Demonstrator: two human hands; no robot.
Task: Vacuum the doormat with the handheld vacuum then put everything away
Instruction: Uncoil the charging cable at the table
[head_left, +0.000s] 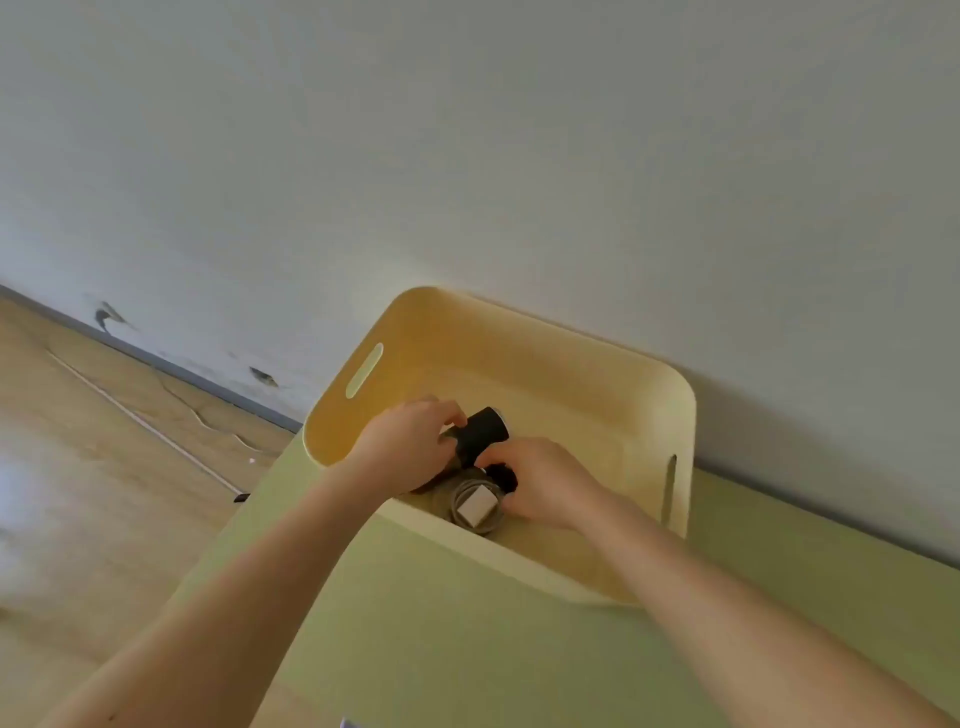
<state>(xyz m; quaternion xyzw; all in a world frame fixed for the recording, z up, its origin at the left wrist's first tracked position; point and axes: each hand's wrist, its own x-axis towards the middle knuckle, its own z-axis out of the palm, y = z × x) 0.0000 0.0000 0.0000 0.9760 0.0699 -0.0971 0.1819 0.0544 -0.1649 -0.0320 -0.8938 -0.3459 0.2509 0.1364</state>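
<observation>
So both hands are down inside a pale yellow bin (545, 364) with slot handles cut into its sides. The bin sits on a light green surface (467, 649), pushed right up against a white wall (467, 156).

The left hand (410, 441) has its fingers wrapped round the black handheld vacuum (485, 428). Its tube-shaped end sticks up and tilts toward the back of the bin. The right hand (545, 480) is curled round the lower black end, just beside the left one. Honestly can't tell if that bit is the same piece or a separate part.

Right under the hands, on the bin floor, there's 1 coiled cable (457, 499) with a white charger block (476, 508) lying in the middle of the coil, touching the right hand's fingers.

Off to the left is a wooden floor (104, 467), and the wall has a couple of scuffed patches low down.
</observation>
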